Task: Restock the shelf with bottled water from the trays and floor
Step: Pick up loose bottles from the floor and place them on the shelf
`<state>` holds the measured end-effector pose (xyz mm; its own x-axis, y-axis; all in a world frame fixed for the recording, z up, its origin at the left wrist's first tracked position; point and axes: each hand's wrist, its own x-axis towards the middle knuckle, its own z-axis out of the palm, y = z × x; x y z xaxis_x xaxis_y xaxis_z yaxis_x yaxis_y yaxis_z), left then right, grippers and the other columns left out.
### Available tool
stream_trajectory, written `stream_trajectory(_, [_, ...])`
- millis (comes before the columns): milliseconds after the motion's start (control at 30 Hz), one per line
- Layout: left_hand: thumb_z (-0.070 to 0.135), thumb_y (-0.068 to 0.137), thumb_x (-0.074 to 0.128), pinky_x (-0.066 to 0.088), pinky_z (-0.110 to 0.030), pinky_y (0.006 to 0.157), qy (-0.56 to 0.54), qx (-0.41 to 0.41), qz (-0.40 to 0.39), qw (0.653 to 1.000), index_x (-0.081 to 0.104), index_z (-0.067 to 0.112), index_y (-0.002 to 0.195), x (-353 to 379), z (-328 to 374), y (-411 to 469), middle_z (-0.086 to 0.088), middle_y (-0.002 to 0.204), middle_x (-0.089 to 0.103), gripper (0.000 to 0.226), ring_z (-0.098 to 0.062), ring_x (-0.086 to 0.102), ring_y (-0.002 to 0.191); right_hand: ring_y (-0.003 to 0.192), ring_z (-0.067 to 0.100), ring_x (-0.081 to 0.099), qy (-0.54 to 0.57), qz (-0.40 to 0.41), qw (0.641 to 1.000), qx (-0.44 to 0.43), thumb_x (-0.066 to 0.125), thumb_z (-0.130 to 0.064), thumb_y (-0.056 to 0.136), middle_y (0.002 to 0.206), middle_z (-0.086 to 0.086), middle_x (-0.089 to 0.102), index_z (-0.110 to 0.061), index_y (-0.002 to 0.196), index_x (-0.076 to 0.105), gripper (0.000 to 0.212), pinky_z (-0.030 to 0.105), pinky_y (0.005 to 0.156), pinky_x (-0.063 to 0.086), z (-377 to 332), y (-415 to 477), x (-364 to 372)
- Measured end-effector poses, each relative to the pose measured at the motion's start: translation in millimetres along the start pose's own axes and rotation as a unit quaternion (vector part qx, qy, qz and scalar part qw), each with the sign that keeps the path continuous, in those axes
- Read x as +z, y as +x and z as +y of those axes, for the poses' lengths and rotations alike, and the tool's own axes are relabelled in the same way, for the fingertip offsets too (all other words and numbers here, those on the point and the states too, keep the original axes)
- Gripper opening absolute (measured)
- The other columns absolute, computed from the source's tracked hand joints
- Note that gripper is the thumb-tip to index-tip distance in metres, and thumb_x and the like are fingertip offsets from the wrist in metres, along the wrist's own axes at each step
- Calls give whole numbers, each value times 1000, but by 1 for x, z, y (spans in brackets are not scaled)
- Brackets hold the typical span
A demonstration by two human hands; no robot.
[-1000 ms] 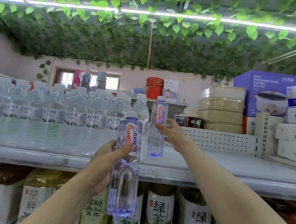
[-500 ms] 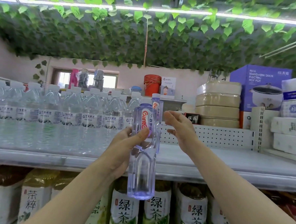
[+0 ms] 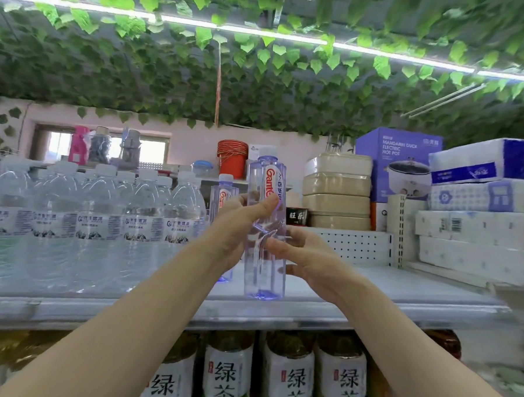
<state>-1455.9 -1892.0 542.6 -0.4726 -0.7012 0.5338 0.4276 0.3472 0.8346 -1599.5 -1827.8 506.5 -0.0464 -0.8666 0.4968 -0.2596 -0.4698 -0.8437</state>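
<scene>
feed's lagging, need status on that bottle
Left grip on tall bottle, label height; right grip lower down. Base at shelf front. Nothing blocking.

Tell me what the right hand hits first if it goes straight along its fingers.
The tall clear violet-tinted plastic bottle that the left hand grips. The right hand points its fingers left at its middle, apparently almost touching; depth unclear.

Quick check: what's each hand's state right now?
Left hand: closed, gripping the bottle at its label.
Right hand: closed, holding the same bottle lower down.
</scene>
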Motion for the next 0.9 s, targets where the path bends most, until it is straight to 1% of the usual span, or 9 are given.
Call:
stream_trajectory(133, [29,80,74,58,-47,82,10,-11,-11,1000,65,9,113,7,-4,11,-9,90,77,39,-28,73,81,106,22,72,-15,27,999,13,76,-24,89,115,11,74,-12,120,69,35,20,66,56,3,8,-13])
stream_trajectory(233, [25,88,71,55,-48,91,65,-4,-8,998,65,17,106,10,-5,23,-7,95,76,21,-29,70,94,108,25,71,-15,35,999,18,77,-25,88,117,12,73,-11,123,67,39,26,72,56,7,18,-22])
stream_trajectory(267, [23,89,72,52,-49,96,97,9,-4,995,63,19,111,10,-5,30,-6,102,74,24,-29,68,100,109,26,71,-13,37,999,18,78,-26,87,117,12,72,-11,123,66,40,29,75,56,8,22,-25])
stream_trajectory(367, [18,85,77,47,-54,103,185,55,3,981,35,26,148,8,3,51,-6,119,66,76,-26,64,110,109,28,71,-7,39,999,17,83,-29,80,116,15,73,-10,123,66,50,39,85,58,15,34,-31])
stream_trajectory(467, [16,83,78,44,-55,106,252,91,-18,963,20,39,155,4,17,71,-11,137,55,96,-26,58,120,106,29,71,-5,37,999,18,86,-29,73,113,14,74,-10,122,66,57,46,93,57,24,46,-35])
stream_trajectory(567, [25,82,80,44,-38,103,380,114,-71,915,22,41,155,0,30,84,-5,146,44,95,-13,52,118,106,29,72,-3,25,1000,19,88,-29,71,112,12,75,-10,123,65,60,51,97,55,35,58,-41])
stream_trajectory(667, [39,75,84,41,-35,100,509,122,-73,849,29,40,152,-7,38,101,-8,144,49,95,-14,47,119,105,29,73,1,8,1000,23,87,-21,77,111,12,76,-9,123,65,53,53,98,55,44,72,-44])
stream_trajectory(800, [48,67,86,40,-46,108,605,104,-62,787,36,36,145,-17,41,120,-5,133,56,94,-20,45,122,104,29,72,-6,-9,999,37,85,-17,80,109,13,76,-9,119,67,43,52,98,56,55,92,-40])
stream_trajectory(900, [57,59,87,42,-51,107,631,94,-48,768,37,45,138,-29,33,130,-5,131,53,95,-25,48,120,102,26,72,-10,-12,998,58,86,-18,79,106,10,77,-10,116,68,42,51,97,57,65,107,-34])
